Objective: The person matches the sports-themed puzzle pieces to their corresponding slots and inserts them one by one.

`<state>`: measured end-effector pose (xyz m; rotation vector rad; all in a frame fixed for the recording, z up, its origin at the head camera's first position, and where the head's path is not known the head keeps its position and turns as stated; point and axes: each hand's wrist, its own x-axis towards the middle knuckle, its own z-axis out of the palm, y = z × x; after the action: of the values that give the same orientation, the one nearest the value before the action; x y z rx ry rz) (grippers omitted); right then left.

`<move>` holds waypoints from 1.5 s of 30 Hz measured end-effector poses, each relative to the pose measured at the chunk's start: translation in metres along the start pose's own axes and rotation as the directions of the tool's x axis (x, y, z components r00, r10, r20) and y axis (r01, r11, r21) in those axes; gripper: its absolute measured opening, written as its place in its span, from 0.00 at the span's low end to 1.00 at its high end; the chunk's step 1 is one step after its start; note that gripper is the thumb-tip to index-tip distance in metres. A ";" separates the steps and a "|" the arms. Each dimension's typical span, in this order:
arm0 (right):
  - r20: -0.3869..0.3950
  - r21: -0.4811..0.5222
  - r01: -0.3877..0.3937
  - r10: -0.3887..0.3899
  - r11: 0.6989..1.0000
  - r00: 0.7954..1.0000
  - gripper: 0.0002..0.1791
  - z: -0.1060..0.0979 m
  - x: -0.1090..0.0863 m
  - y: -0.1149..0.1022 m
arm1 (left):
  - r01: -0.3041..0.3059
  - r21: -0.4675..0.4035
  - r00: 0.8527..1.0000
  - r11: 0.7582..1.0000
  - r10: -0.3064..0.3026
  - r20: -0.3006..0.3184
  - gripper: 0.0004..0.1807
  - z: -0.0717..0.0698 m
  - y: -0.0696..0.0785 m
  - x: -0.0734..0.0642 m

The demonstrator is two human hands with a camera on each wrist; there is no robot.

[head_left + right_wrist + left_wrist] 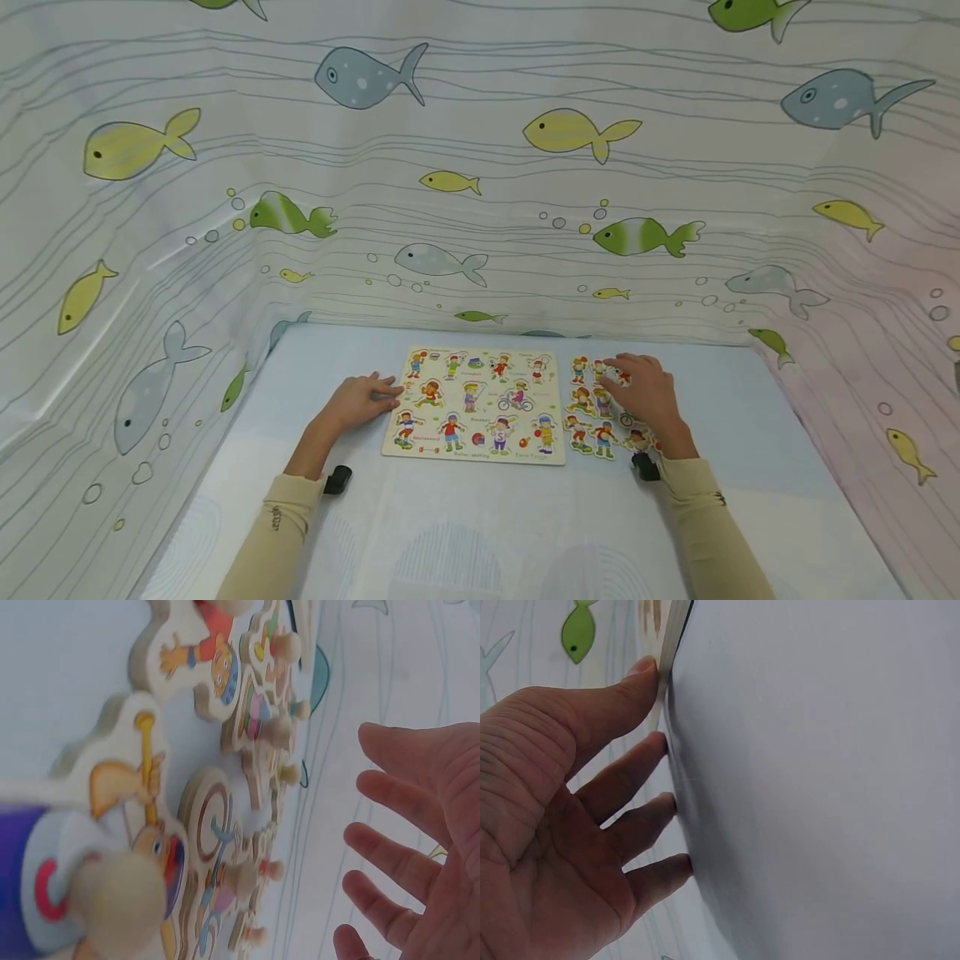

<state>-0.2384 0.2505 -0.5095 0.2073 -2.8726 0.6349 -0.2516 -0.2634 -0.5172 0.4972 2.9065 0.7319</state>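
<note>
A flat wooden puzzle board (pixel 480 400) printed with children playing sports lies on the table. My left hand (pixel 362 400) rests at its left edge. In the left wrist view, the thumb of that left hand (pixel 562 802) touches the board's edge, and the other fingertips meet the table. To the right of the board lie several knobbed wooden puzzle pieces (pixel 580 435), cut as figures. Over them hovers my right hand (pixel 645 392), holding nothing. The right wrist view shows its fingers (pixel 394 855) spread and apart from the pieces; round wooden knobs (pixel 116 904) stick up from these.
The pale table (pixel 465 517) has faint arch patterns. A fish-printed sheet (pixel 480 225) rises behind the table and along both sides. Small black wrist cameras (pixel 338 479) sit at the cuffs of the beige sleeves.
</note>
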 end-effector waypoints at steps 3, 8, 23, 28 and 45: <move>0.012 0.032 -0.010 0.010 0.999 1.000 0.23 0.003 0.004 -0.005 | 0.005 -0.003 1.000 1.000 -0.005 -0.003 0.18 0.000 -0.001 0.000; 0.029 0.037 -0.009 0.008 0.999 1.000 0.23 0.008 0.009 -0.010 | 0.013 -0.006 1.000 1.000 -0.013 0.001 0.18 0.001 -0.002 -0.001; 0.079 -0.058 -0.052 0.057 0.997 0.995 0.22 0.018 0.025 -0.020 | 0.022 -0.008 1.000 1.000 -0.022 0.017 0.19 -0.001 0.002 0.000; 0.098 -0.059 -0.070 0.076 0.996 0.992 0.22 0.023 0.030 -0.020 | 0.022 -0.006 1.000 1.000 -0.021 0.019 0.19 -0.002 0.002 0.000; 0.119 -0.074 -0.095 0.104 0.993 0.987 0.17 0.028 0.039 -0.027 | 0.009 -0.016 1.000 1.000 -0.009 0.002 0.19 -0.002 0.001 -0.002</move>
<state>-0.2758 0.2105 -0.5153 0.0966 -3.0339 0.5586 -0.2502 -0.2640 -0.5154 0.4822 2.8970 0.7523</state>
